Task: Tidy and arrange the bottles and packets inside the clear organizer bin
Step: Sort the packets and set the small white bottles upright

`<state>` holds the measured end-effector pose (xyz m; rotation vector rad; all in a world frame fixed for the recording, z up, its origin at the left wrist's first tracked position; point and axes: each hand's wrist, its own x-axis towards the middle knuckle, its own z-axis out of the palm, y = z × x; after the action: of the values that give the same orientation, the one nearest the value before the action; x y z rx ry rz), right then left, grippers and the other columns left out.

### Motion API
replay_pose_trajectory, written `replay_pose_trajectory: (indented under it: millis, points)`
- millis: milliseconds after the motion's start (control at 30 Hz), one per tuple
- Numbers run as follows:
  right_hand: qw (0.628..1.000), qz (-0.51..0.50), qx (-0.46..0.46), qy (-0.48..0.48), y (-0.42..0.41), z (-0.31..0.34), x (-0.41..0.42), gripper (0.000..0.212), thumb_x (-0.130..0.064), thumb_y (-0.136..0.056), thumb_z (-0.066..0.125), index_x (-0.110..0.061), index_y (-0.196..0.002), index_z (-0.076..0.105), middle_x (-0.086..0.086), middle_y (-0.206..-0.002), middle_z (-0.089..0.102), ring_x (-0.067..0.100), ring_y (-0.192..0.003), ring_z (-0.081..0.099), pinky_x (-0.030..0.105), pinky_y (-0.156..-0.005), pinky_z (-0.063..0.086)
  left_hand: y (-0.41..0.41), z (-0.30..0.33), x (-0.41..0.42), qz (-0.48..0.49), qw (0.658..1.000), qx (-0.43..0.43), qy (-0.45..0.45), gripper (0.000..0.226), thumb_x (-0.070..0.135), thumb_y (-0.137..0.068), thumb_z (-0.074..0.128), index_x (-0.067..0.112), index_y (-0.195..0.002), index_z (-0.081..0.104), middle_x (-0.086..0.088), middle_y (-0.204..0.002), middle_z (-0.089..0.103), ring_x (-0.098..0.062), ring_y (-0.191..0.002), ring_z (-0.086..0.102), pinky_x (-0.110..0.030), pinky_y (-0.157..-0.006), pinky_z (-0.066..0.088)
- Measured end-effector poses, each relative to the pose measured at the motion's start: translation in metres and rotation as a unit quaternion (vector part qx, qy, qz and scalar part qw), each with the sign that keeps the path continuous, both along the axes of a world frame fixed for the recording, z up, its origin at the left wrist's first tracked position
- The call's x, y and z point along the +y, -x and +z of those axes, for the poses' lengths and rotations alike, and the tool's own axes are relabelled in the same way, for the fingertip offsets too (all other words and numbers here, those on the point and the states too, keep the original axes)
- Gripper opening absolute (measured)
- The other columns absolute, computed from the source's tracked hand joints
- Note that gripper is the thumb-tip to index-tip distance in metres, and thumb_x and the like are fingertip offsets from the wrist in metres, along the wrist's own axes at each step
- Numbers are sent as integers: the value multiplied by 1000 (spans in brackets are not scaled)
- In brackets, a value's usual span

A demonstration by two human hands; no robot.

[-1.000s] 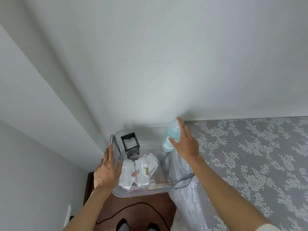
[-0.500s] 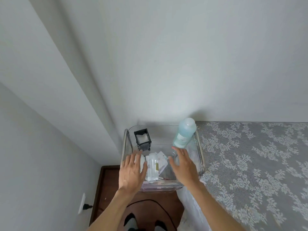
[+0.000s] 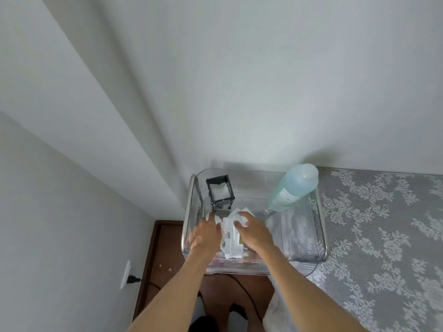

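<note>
Both forearms reached down into clear organizer bin [image 3: 318,226], set at edge of lace-covered bed [image 3: 383,236]. White packets [image 3: 231,238] piled at bin's near-left; left hand [image 3: 203,236] laid on them, fingers loosely curled, grip not discernible. Right hand [image 3: 254,230] curled around packet tops. Black-framed box [image 3: 219,191] at far-left corner. Pale blue bottle [image 3: 293,186] leaned against far-right corner.

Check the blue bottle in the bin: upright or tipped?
Tipped. The blue bottle leans in the bin's far right corner, its cap end raised above the rim and its base down inside.
</note>
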<state>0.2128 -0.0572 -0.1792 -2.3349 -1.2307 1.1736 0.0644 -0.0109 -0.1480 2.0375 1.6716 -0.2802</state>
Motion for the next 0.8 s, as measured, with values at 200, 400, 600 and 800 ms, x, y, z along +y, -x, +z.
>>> replay_pose_trajectory:
  millis: [200,400,600,800]
  points:
    - [998,-36,55,7,2,-17,12,45,-55,-93,54,-33,-131,53,-7,-84,71,-4,-65,54,23,-64,42,2,-12,8,53,998,-38,-20,51,33,-99,50,20,-146,35,-8,-103,65,-20,-83,67,-31,-66,58]
    - [998,-22,59,-11,5,-17,20,44,-56,-89,60,-33,-126,59,-11,-86,70,2,-72,62,25,-68,48,-1,-15,13,57,998,-19,9,59,34,-97,56,24,-149,31,-6,-101,68,-20,-84,67,-31,-67,57]
    - [998,-26,54,-10,3,-15,23,42,-57,-83,67,-34,-118,65,1,-113,72,12,-88,68,26,-70,48,-2,-14,13,67,998,-14,7,56,34,-93,63,25,-143,41,-6,-99,71,-20,-84,69,-31,-68,58]
    - [992,-71,101,-31,-4,-6,15,35,-44,-81,76,-30,-113,70,4,-117,70,8,-79,67,24,-70,50,-1,-2,0,35,998,-10,-45,49,34,-92,63,26,-138,47,-6,-103,72,-22,-91,71,-35,-73,59]
